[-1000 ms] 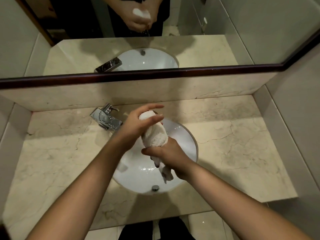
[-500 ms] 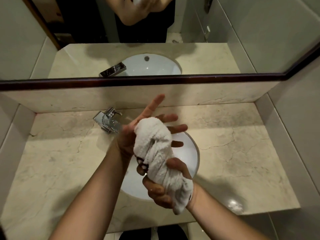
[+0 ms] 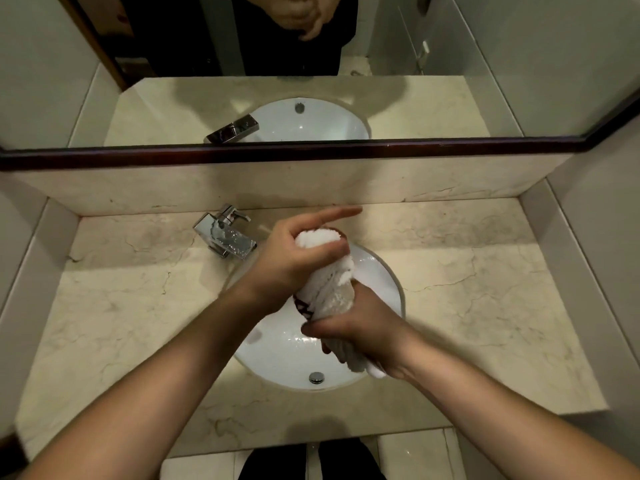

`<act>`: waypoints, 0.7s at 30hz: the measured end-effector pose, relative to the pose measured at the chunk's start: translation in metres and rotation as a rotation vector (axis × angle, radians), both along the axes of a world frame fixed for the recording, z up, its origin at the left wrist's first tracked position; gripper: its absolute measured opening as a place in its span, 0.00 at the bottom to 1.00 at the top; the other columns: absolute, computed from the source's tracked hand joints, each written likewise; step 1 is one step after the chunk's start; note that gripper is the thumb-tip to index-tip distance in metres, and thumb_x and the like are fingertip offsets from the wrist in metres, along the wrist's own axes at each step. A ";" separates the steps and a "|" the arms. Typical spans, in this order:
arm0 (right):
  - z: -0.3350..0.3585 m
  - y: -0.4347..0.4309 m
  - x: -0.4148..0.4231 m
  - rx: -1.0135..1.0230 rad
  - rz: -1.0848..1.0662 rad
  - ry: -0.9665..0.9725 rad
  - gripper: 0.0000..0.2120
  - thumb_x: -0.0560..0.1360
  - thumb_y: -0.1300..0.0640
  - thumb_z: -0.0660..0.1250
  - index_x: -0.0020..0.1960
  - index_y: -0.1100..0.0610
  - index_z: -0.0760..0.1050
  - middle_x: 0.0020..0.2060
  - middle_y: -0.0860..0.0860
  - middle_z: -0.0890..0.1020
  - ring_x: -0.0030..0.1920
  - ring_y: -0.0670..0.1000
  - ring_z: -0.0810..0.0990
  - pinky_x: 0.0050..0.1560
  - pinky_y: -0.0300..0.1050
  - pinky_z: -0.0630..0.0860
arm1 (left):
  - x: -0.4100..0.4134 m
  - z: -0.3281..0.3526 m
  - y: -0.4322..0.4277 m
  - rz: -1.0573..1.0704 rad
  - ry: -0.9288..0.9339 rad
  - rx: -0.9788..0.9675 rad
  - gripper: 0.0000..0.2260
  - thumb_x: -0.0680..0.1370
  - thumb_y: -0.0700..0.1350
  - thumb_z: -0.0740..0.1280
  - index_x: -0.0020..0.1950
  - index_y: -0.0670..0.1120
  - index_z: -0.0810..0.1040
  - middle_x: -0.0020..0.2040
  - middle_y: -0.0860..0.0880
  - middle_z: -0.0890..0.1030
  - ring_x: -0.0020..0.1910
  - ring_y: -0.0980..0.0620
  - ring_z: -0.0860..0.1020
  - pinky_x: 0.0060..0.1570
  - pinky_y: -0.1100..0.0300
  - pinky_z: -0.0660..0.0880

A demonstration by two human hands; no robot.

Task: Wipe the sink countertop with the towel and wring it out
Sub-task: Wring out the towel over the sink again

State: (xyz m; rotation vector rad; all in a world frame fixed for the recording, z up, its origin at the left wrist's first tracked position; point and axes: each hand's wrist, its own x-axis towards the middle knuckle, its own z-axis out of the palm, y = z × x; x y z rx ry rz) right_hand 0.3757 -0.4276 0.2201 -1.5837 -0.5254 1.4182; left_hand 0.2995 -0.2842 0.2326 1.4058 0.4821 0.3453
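We are judging the task to be in its second half: the towel is rolled into a thick twist and we are wringing it over the basin, not running it across the surface. Whether the wiping is fully done we are not able to tell. The marble is showing duller patches toward 1 and 2 o'clock from the basin, and these may be damp or simply veining. No drip is showing under the towel, so we are guessing little water is left in it, though blur at the lower end is hiding detail. What is remaining, as we are reading it, is finishing the squeeze and setting the towel down. The towel is hanging in the air above the basin's 12-to-3 o'clock part, slanting from 11 o'clock at its top to 5 o'clock at its foot, touching nothing but the hands. The left hand, its forearm running up from 7 o'clock, is gripping the upper end with fingers curled round the roll, while the index finger is sticking out straight toward 2 o'clock. The right hand, forearm running from 4 o'clock, is clamping the lower end, fingers wrapped tight, a short tail poking out below toward the round metal fitting at the basin's 6 o'clock. The faucet is standing at 10 o'clock, untouched.
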 end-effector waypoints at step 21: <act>-0.050 0.013 0.002 -0.163 0.012 -0.088 0.20 0.67 0.59 0.81 0.53 0.52 0.74 0.31 0.51 0.79 0.24 0.52 0.73 0.23 0.41 0.68 | 0.003 -0.052 0.013 0.033 0.116 -0.361 0.17 0.81 0.50 0.69 0.69 0.47 0.79 0.54 0.42 0.86 0.55 0.41 0.84 0.55 0.48 0.81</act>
